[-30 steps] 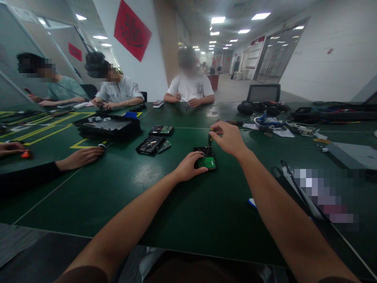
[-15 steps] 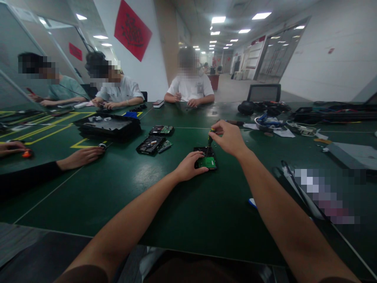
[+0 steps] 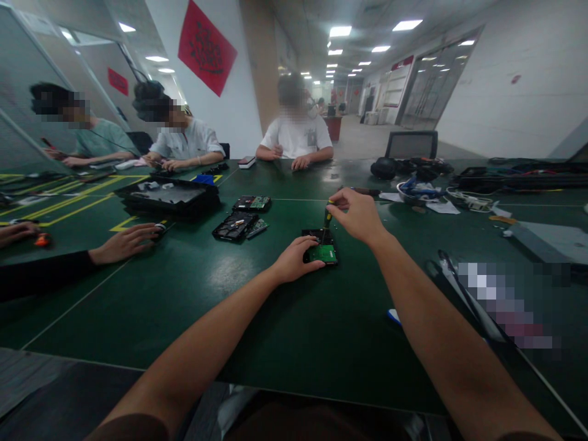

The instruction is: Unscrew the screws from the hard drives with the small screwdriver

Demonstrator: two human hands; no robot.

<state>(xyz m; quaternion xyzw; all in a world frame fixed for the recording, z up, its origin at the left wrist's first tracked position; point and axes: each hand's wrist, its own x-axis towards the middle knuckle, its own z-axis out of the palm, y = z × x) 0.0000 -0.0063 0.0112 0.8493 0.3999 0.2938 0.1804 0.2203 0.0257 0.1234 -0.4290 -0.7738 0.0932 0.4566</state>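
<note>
A hard drive with a green circuit board (image 3: 327,253) lies flat on the green table. My left hand (image 3: 297,260) grips its left side, thumb at the near edge and fingers over the far part. Above the drive, my right hand (image 3: 357,213) is closed round the handle of a screwdriver (image 3: 327,219). The screwdriver stands nearly upright, its shaft pointing down at the board; whether the tip sits in a screw is too small to tell. Left of these lie another opened drive (image 3: 235,225), a loose circuit board (image 3: 256,228) and a further drive (image 3: 252,203).
A stack of black trays (image 3: 168,195) stands at the left. A co-worker's hand (image 3: 126,243) rests near it. Cables and a bowl of blue items (image 3: 419,189) lie at the back right, a grey box (image 3: 549,240) at the right. Several people sit across the table.
My hands, the screwdriver and the drive keep almost the same places. The co-worker's hand at the left has shifted slightly.
</note>
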